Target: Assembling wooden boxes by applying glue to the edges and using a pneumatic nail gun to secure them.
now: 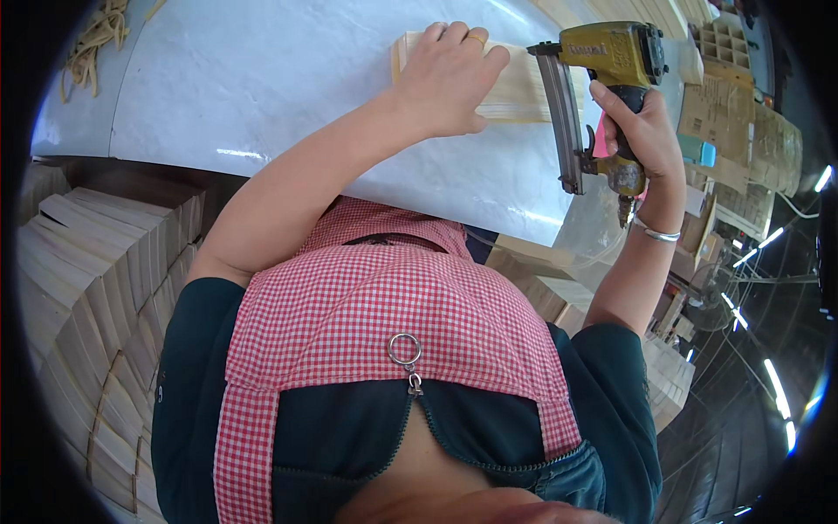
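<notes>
My right hand [642, 131] is wrapped round the dark grip of a yellow and black pneumatic staple gun [602, 51]. Its long magazine slants down toward me, and its nose is at the right part of a pale wooden piece [524, 92] on the table. Whether the nose touches the wood I cannot tell. Over the left part of that wood lies my left hand [454, 70], fingers bent across its far edge and thumb at the near side, gripping it. The palm hides some of the wood.
The table [262, 96] has a pale, glossy top. A heap of tan strips [96, 39] lies at its far left. Stacked wooden pieces [96, 253] stand below on the left. Cardboard boxes [720, 122] and a compartmented tray [723, 45] are at the right.
</notes>
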Demonstrator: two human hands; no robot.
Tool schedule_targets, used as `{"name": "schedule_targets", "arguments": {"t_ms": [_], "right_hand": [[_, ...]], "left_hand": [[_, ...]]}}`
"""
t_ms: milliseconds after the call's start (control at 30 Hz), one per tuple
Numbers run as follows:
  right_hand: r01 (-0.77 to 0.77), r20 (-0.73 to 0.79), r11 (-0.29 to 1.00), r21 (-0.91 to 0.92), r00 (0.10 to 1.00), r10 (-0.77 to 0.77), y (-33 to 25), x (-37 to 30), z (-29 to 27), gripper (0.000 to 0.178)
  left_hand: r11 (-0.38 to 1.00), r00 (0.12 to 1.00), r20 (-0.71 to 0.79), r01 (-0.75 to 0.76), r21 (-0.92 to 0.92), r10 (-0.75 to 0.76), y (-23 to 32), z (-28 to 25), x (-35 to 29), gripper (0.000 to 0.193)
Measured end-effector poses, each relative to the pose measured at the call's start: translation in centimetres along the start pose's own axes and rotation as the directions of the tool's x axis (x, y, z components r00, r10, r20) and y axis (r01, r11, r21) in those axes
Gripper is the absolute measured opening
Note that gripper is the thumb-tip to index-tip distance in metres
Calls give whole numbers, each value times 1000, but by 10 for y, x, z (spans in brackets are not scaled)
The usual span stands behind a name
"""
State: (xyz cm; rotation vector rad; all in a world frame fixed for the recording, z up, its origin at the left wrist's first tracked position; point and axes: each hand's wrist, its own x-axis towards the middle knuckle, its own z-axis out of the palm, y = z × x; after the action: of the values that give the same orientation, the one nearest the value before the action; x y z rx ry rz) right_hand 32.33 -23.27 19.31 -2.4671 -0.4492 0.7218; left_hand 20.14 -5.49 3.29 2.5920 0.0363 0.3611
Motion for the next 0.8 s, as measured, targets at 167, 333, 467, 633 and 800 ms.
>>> {"name": "schedule_targets", "arguments": {"t_ms": [167,333,467,633,800], "right_hand": [[6,2,1000,5,1000,-6,2,4,1,34],[-39,19,999,-16,999,39,6,6,-2,34],[-60,-30,996,63,998,62,8,3,4,34],[-60,-47,991,120,997,66,5,-5,11,34],[-117,-74,988,96,989,125,6,-5,10,34]], "left_hand": [[997,985,-160,-57,42,63,-4,8,-3,56],[996,979,-187,-71,53,80,-4,10,-3,57],[996,981,-180,-62,59,72,-4,9,-3,58],[997,984,-165,-63,50,70,-5,7,-3,59],[999,992,-118,-43,10,44,-2,3,-3,58]]}}
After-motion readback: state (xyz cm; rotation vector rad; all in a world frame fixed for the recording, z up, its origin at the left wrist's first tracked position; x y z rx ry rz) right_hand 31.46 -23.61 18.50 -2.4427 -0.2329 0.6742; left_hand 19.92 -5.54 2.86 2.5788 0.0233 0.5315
